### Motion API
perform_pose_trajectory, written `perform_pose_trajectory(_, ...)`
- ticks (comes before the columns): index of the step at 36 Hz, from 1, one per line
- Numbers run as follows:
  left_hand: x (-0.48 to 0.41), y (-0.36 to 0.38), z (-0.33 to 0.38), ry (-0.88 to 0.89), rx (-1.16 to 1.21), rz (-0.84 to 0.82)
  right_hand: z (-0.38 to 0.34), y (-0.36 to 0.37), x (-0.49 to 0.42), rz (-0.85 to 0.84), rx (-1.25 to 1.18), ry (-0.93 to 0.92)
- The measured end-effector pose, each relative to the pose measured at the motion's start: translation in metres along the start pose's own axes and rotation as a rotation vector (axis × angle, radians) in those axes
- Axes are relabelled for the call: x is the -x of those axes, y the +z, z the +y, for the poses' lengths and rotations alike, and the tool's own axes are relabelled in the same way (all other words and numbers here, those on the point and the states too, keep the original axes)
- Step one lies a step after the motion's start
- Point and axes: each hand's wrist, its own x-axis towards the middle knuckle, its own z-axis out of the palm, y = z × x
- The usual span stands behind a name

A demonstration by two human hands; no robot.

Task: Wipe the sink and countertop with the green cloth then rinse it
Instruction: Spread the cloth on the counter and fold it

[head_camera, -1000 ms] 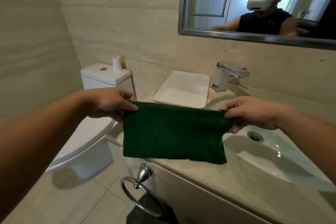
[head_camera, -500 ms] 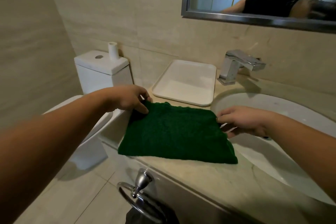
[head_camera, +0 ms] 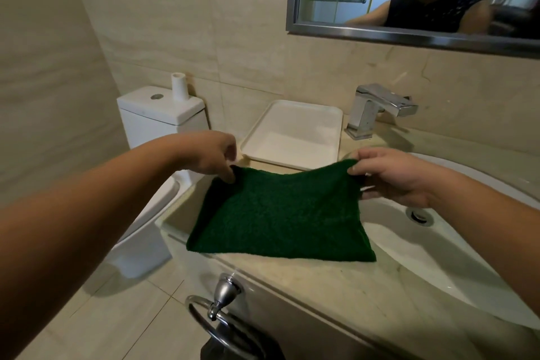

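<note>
The step in hand looks like the start: the cloth (head_camera: 280, 216) is being laid out on the countertop (head_camera: 330, 286), and no wiping shows yet. The left hand (head_camera: 210, 155) pinches the cloth's far-left corner between thumb and fingers; the right hand (head_camera: 391, 175) pinches the far-right corner the same way, so both are closed on the cloth. That far edge is lifted a little between the two grips, while the near edge, toward the wrists, lies flat on the stone close to the counter's front lip. Beyond the fingertips sits a white tray (head_camera: 292, 137), just past the cloth's lifted edge, and beyond the right fingers stands the tap (head_camera: 377, 108). Under and to the outside of the right hand opens the sink (head_camera: 438, 245), with the cloth's right edge hanging over its rim. The next move probably calls for dropping the corners, pressing a palm flat and sweeping. Room is tight: the tray blocks forward strokes, the counter ends just outside the left fingers above the toilet (head_camera: 157, 117), so the freest path runs rightward into the basin.
</note>
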Motion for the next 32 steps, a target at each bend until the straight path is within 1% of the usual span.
perform_pose_trajectory(1, 0.003, -0.003, 0.009, 0.044, 0.016, 0.042, -0.010, 0.002, 0.004, -0.021, -0.014, -0.035)
perform_pose_trajectory(3, 0.011, -0.009, 0.033, 0.157, 0.184, 0.074, -0.029, 0.009, 0.013, -0.079, -0.020, -0.104)
perform_pose_trajectory(5, 0.019, -0.015, 0.062, 0.266, 0.398, -0.006, -0.047, 0.019, 0.022, -0.131, 0.027, -0.164)
perform_pose_trajectory(7, 0.023, -0.018, 0.083, 0.325, 0.528, -0.122, -0.061, 0.031, 0.029, -0.146, 0.078, -0.218)
perform_pose_trajectory(8, 0.024, -0.019, 0.089, 0.337, 0.555, -0.150, -0.066, 0.035, 0.032, -0.134, 0.098, -0.238)
perform_pose_trajectory(9, 0.024, -0.020, 0.093, 0.339, 0.562, -0.144, -0.069, 0.038, 0.034, -0.114, 0.113, -0.254)
perform_pose_trajectory(11, 0.023, -0.022, 0.096, 0.341, 0.533, -0.076, -0.070, 0.040, 0.037, -0.071, 0.103, -0.279)
perform_pose_trajectory(13, 0.022, -0.024, 0.094, 0.365, 0.524, -0.016, -0.066, 0.040, 0.039, -0.046, 0.033, -0.287)
perform_pose_trajectory(16, 0.023, -0.023, 0.090, 0.403, 0.667, 0.014, -0.053, 0.041, 0.043, -0.073, -0.051, -0.264)
perform_pose_trajectory(18, 0.024, -0.022, 0.088, 0.415, 0.780, -0.001, -0.039, 0.042, 0.043, -0.114, 0.004, -0.212)
perform_pose_trajectory(20, 0.027, -0.022, 0.087, 0.429, 0.847, -0.002, -0.024, 0.045, 0.044, -0.145, 0.147, -0.192)
perform_pose_trajectory(22, 0.030, -0.023, 0.086, 0.457, 0.910, 0.000, -0.013, 0.048, 0.043, -0.140, 0.278, -0.212)
perform_pose_trajectory(24, 0.032, -0.025, 0.085, 0.488, 0.988, 0.008, -0.007, 0.049, 0.042, -0.108, 0.348, -0.228)
perform_pose_trajectory(28, 0.033, -0.030, 0.082, 0.520, 1.117, 0.033, -0.007, 0.053, 0.043, -0.068, 0.337, -0.256)
perform_pose_trajectory(32, 0.033, -0.030, 0.080, 0.560, 1.168, -0.011, -0.012, 0.057, 0.039, -0.037, 0.304, -0.271)
